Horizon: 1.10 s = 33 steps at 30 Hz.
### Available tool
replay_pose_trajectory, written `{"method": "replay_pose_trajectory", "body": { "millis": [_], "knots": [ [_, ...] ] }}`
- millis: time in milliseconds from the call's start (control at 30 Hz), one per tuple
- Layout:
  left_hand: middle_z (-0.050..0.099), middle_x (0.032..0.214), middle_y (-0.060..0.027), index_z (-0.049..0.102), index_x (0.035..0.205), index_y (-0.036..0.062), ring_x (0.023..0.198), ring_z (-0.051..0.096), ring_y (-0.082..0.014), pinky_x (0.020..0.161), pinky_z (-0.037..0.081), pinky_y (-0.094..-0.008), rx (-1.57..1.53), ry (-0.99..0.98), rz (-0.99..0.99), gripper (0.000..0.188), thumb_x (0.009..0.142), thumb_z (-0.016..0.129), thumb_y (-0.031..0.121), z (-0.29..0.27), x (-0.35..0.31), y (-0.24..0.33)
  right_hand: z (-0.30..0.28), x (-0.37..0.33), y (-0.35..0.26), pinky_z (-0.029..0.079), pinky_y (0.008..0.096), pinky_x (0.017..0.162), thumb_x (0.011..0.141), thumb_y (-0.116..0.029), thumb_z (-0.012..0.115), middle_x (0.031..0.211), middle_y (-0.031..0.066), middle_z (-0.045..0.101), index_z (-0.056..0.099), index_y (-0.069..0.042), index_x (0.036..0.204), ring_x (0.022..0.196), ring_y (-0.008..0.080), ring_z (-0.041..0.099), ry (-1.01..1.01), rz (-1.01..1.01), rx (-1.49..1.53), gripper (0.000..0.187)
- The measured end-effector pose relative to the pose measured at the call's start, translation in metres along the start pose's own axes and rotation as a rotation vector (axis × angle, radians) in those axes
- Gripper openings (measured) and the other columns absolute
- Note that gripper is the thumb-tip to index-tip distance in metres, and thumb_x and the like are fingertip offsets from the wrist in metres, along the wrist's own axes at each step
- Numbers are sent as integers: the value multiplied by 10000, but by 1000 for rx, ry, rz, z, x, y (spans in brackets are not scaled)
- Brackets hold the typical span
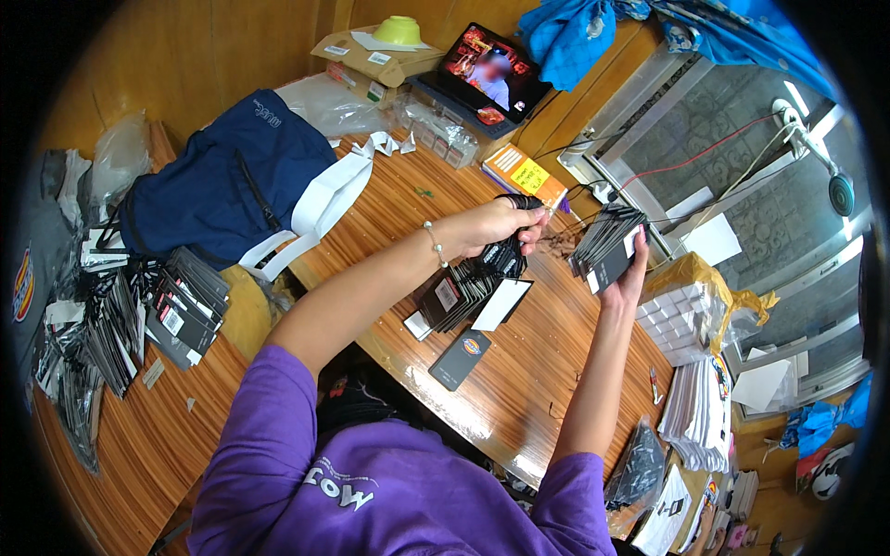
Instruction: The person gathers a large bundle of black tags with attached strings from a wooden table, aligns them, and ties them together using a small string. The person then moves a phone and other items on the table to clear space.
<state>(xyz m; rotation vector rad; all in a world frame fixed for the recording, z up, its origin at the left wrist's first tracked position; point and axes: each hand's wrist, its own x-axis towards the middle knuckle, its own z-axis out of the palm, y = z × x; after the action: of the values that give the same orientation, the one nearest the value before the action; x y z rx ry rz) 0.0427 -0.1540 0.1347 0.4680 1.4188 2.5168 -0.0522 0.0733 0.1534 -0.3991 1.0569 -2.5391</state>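
My left hand (505, 225) is closed around a bunch of black cords (505, 258). Below it, a fanned stack of black hang tags (454, 298) with white labels hangs or rests near the tabletop; I cannot tell which. To its right, my right hand (628, 273) grips a second stack of dark hang tags (604, 243), fanned out at its upper end. Thin cords seem to stretch between the two hands. One loose dark grey tag (460, 360) with a colourful logo lies flat on the table near its front edge.
Many tag bundles (181, 306) cover the left side beside a navy blue bag (222, 176). Behind are a cardboard box (375, 60) with a green bowl (399, 31), a lit screen (491, 74) and an orange book (524, 176). Bagged white packs (686, 315) and paper stacks (695, 412) line the right.
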Motion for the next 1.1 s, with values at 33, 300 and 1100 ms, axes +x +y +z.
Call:
{"method": "replay_pose_trajectory", "body": {
  "millis": [33, 300, 1100],
  "knots": [
    [452, 614, 11, 467, 841, 78, 594, 487, -121, 608, 429, -240, 3, 26, -2, 206, 936, 419, 254, 2, -2, 2, -4, -4, 4, 487, 445, 818, 763, -307, 637, 1042, 124, 583, 505, -31, 1117, 924, 277, 582, -5, -12, -17, 467],
    [629, 884, -164, 460, 859, 67, 813, 629, -234, 739, 499, -317, 44, 55, 72, 246, 952, 358, 270, 4, -3, 7, -3, -51, 35, 497, 437, 815, 750, -249, 665, 1035, 92, 590, 543, -116, 1028, 936, 267, 580, -202, -20, 217, 332],
    [624, 912, -91, 535, 1016, -20, 783, 599, -126, 683, 495, -250, 335, 283, 136, 270, 943, 399, 201, 12, 9, -8, 19, -50, 54, 459, 431, 876, 585, -351, 758, 1142, 161, 524, 431, 10, 1207, 996, 295, 543, -394, -152, -31, 790]
  ]
}}
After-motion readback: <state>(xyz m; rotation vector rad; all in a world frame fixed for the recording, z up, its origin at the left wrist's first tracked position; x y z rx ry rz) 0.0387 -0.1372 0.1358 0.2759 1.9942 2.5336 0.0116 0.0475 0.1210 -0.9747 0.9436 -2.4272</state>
